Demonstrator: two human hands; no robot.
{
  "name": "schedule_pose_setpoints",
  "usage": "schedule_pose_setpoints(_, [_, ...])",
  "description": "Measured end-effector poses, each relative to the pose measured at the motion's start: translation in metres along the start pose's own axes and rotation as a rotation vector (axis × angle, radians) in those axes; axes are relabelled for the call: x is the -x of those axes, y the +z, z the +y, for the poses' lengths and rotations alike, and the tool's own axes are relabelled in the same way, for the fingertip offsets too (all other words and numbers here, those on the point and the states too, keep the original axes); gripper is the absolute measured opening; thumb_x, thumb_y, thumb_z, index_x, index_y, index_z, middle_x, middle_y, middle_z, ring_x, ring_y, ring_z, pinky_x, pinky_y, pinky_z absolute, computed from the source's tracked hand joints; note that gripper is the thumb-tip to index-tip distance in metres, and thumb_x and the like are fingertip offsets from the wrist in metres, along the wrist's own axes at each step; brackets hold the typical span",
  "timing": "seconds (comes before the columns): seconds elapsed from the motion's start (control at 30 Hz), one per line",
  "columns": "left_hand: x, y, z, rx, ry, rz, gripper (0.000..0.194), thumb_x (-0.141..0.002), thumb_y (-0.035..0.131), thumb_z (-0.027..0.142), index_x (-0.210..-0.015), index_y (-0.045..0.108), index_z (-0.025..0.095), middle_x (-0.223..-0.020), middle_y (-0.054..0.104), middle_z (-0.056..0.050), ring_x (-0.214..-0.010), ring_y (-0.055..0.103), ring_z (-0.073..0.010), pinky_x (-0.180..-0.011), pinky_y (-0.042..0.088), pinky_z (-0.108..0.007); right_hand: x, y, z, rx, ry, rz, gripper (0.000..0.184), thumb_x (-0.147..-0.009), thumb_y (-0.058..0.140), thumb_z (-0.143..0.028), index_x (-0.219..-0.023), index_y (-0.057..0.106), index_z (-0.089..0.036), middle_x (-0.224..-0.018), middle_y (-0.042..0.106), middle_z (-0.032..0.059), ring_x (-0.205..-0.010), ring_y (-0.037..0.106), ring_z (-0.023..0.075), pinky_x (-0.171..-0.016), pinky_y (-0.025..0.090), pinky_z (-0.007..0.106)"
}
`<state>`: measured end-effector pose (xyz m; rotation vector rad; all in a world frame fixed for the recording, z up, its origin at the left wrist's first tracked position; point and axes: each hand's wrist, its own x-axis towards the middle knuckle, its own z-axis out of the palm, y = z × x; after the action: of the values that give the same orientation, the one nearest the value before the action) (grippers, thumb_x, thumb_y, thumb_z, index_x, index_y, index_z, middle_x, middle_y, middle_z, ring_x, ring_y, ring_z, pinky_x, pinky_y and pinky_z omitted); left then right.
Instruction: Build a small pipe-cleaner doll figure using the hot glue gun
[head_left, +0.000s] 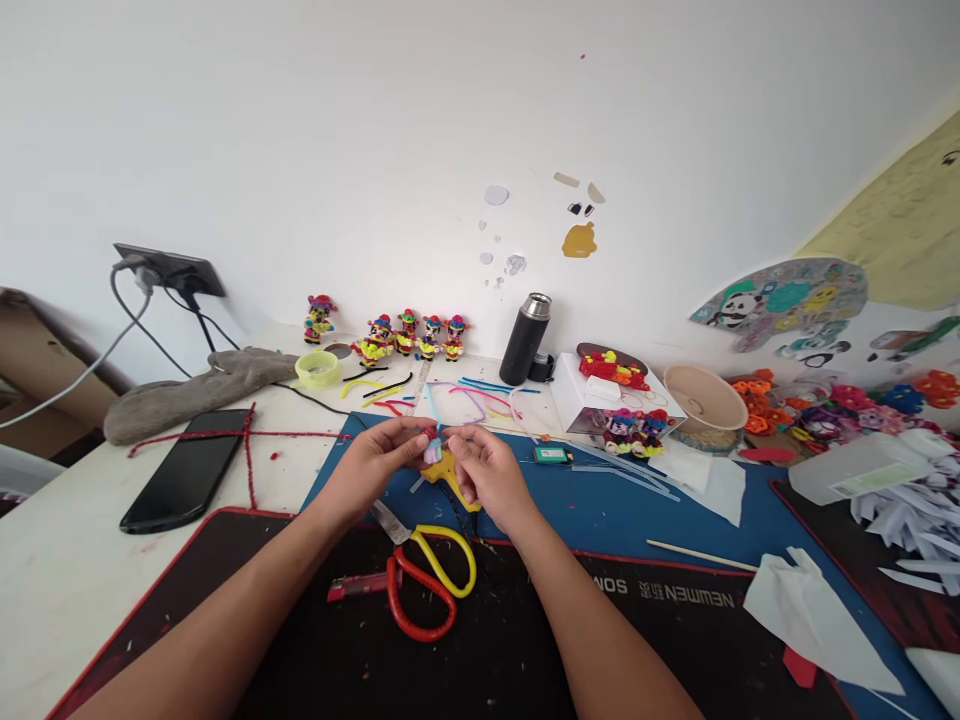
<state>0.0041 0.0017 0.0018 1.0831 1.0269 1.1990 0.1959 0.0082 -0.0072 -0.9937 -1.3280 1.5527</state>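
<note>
Between my hands is a small fuzzy pipe-cleaner piece (433, 451), red at the top and pale pink and blue below. A light blue pipe cleaner (430, 402) sticks up from it. My left hand (390, 452) pinches the piece from the left. Close against its right side, my right hand (489, 470) has its fingers curled together; what they grip is hidden. Under the hands lies a yellow tool with dark parts (439, 470), partly covered. Nearer to me are scissors (421, 583) with one red and one yellow handle, over a red cutter (356, 586).
Pipe-cleaner figures (409, 335) stand along the wall, with loose pipe cleaners (382, 388) before them. A black flask (525, 340) and a white box (574, 400) are behind. Left are a phone (187, 475) and driftwood (195, 395); right, a bowl (705, 390) and a thin stick (701, 555).
</note>
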Motion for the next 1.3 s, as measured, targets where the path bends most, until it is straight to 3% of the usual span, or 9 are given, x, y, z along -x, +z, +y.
schedule_pose_setpoints(0.13, [-0.004, -0.003, 0.000, 0.218, -0.018, 0.122, 0.042, -0.065, 0.100, 0.040, -0.092, 0.075, 0.020, -0.087, 0.076, -0.002, -0.077, 0.073, -0.0191, -0.077, 0.062, -0.033, 0.001, 0.001, -0.001, 0.047, -0.002, -0.007, 0.054, -0.088, 0.071, -0.068, -0.107, 0.067, -0.018, -0.053, 0.053, -0.0089, -0.036, 0.041, 0.0079, -0.037, 0.030, 0.021])
schedule_pose_setpoints(0.3, [-0.003, -0.004, 0.000, 0.281, -0.007, 0.113, 0.042, -0.062, 0.102, 0.033, -0.091, 0.074, 0.021, -0.085, 0.072, -0.001, -0.078, 0.070, -0.0170, -0.078, 0.063, -0.031, 0.001, 0.004, 0.002, 0.104, -0.008, -0.038, 0.050, -0.090, 0.070, -0.065, -0.105, 0.065, -0.018, -0.056, 0.055, -0.0085, -0.036, 0.043, 0.0081, -0.037, 0.032, 0.021])
schedule_pose_setpoints(0.73, [0.000, 0.002, 0.005, 0.033, 0.042, 0.017, 0.042, -0.067, 0.097, 0.046, -0.091, 0.074, 0.020, -0.081, 0.070, -0.002, -0.071, 0.062, -0.0177, -0.062, 0.050, -0.027, 0.001, 0.002, 0.001, 0.147, -0.044, 0.021, 0.041, -0.092, 0.070, -0.061, -0.093, 0.063, -0.020, -0.049, 0.048, -0.0088, -0.037, 0.040, 0.0093, -0.039, 0.034, 0.022])
schedule_pose_setpoints(1.07, [0.001, 0.001, 0.007, -0.111, 0.012, -0.052, 0.043, -0.069, 0.094, 0.050, -0.091, 0.072, 0.020, -0.077, 0.070, -0.001, -0.069, 0.064, -0.0189, -0.064, 0.051, -0.029, 0.000, -0.001, 0.008, 0.222, -0.073, 0.028, 0.038, -0.097, 0.065, -0.061, -0.100, 0.065, -0.023, -0.057, 0.053, -0.0057, -0.043, 0.043, 0.0115, -0.043, 0.035, 0.024])
schedule_pose_setpoints(1.3, [0.002, 0.003, 0.008, -0.132, 0.029, -0.054, 0.043, -0.069, 0.093, 0.050, -0.091, 0.073, 0.020, -0.079, 0.072, -0.002, -0.072, 0.066, -0.0198, -0.066, 0.052, -0.030, 0.003, -0.001, 0.004, 0.338, -0.115, 0.076, 0.035, -0.096, 0.066, -0.058, -0.096, 0.068, -0.023, -0.060, 0.052, -0.0036, -0.045, 0.044, 0.0130, -0.045, 0.033, 0.026])
